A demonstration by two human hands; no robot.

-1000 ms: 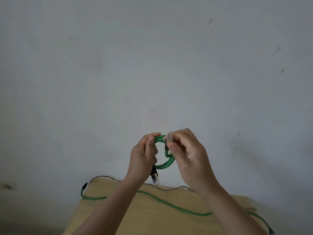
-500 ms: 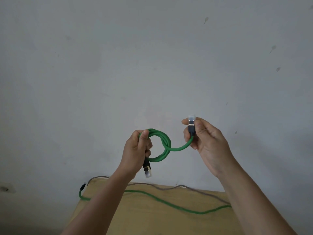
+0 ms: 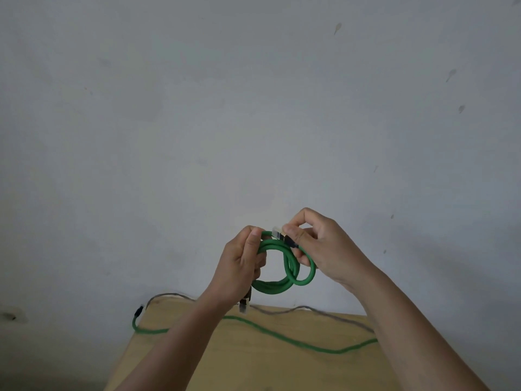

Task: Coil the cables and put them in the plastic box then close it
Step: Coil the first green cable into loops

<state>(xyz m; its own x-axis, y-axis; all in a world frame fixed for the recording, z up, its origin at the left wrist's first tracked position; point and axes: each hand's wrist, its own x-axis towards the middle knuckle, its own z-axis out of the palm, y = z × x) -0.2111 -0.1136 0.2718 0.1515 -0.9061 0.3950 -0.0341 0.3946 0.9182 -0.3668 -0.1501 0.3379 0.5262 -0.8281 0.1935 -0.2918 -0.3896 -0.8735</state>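
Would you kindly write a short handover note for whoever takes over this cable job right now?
Left hand: grips the coiled green braided cable, one plug hanging below.
Right hand: fingers pinch the coil's other plug at the top.
On the wooden table: a second green cable and a thin grey cable, both uncoiled.
Plastic box: not in view.
Left: finish this coil, coil the others, box them, close it.

Setting: plain indoor room, type unclear — bare grey-white plaster wall point(image 3: 253, 108) with scuffs and stains; light wooden desk point(image 3: 253, 359) pushed against it; loose cables on top.
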